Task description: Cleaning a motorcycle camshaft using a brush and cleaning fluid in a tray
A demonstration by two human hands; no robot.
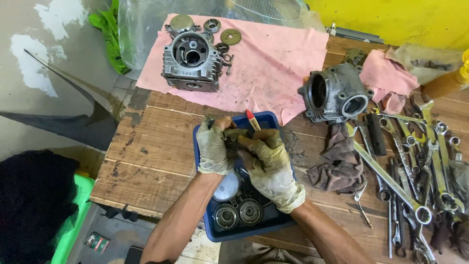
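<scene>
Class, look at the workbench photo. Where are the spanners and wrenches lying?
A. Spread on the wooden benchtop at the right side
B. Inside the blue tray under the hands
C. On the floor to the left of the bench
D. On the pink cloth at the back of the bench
A: the wrenches lie spread over the wooden benchtop at the right, clear of the pink cloth and the blue tray.

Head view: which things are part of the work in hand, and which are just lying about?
In hand: left hand, right hand, small dark part, red-tipped brush, blue tray.

Lying about: cylinder head, second casting, wrenches, dark rag, pink cloth.
</scene>
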